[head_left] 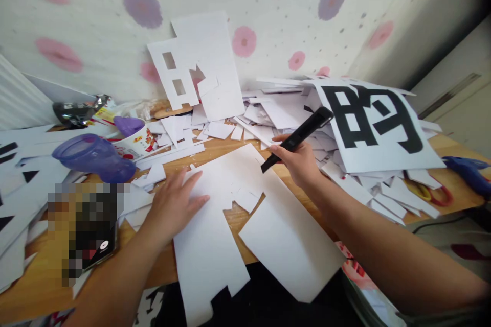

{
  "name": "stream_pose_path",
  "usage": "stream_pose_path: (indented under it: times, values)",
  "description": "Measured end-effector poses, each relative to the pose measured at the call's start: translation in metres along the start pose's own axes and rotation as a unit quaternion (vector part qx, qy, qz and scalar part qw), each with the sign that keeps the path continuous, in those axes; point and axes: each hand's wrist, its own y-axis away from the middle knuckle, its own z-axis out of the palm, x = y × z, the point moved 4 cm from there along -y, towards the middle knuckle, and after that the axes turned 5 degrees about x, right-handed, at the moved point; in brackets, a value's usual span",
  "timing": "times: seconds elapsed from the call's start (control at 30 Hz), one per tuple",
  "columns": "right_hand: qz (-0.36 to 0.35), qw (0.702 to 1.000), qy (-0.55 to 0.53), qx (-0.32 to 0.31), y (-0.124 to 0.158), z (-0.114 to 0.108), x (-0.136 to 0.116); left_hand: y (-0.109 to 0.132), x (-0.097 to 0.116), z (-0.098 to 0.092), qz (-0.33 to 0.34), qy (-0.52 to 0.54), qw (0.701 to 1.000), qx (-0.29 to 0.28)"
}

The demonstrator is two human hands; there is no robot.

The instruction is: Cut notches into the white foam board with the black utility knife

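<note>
My right hand (293,161) grips a black utility knife (299,135), its narrow tip slanting down over the far right edge of a white sheet of board (291,235). Whether the tip touches the board I cannot tell. Fingers spread, my left hand (172,202) lies on the left side of the same board. The board has a jagged opening in its middle and stepped notches along the near edge, which hangs past the table's front edge. A thin cut line shows near the tip.
Behind stands another cut-out board (207,71). On the right, a sheet with a black Chinese character (378,122) rests on heaped white scraps (280,112), near scissors (441,196) and a blue tool (466,171). Left are a purple container (94,156), paper cup (136,143) and phone (95,235).
</note>
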Motion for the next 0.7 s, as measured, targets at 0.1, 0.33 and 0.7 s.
stream_pose_path:
  times: [0.1,0.33,0.7]
  values:
    - [-0.018,1.000,0.017,0.014,0.013,-0.014,-0.002,-0.019,-0.017,0.002,-0.017,0.048,0.999,-0.007]
    - [-0.014,0.998,-0.028,0.049,0.046,-0.043,0.026,-0.037,-0.026,-0.015,-0.023,0.130,0.991,0.010]
    - [-0.091,0.976,0.196,-0.025,0.052,-0.016,-0.017,-0.019,-0.022,-0.095,-0.008,0.151,0.977,0.148]
